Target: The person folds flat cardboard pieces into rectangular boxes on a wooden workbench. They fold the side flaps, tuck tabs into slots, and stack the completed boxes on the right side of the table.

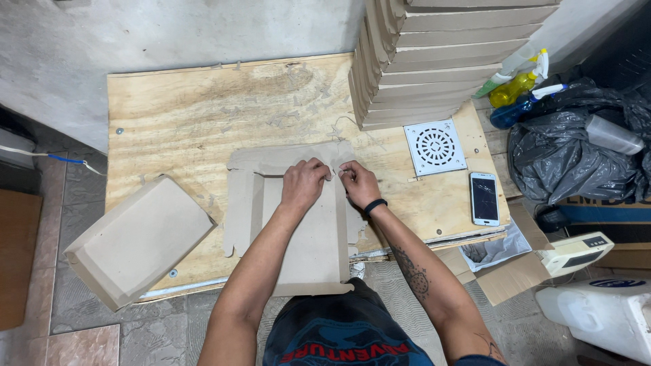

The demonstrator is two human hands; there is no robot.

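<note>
Both hands covered the far edge of the flat cardboard blank [298, 224], so the fold under the left hand [303, 184] and the right hand [358, 183] stayed out of sight. Fingertips were too small to read. The stack of folded boxes [434, 61] ran off the top edge; the white container [600, 318] was cut off at the right.

Quick count: one flat brown cardboard box blank [298, 224] in the middle of the plywood board [190, 115], two hands [303, 183] [359, 183] on it. One folded brown cardboard box [139, 237] hangs off the board's left front corner. One tall stack of flat cardboard pieces [441, 61] at the back right, too many to count. One white square drain grate [435, 146], one white smartphone [485, 198] by the right edge.
</note>
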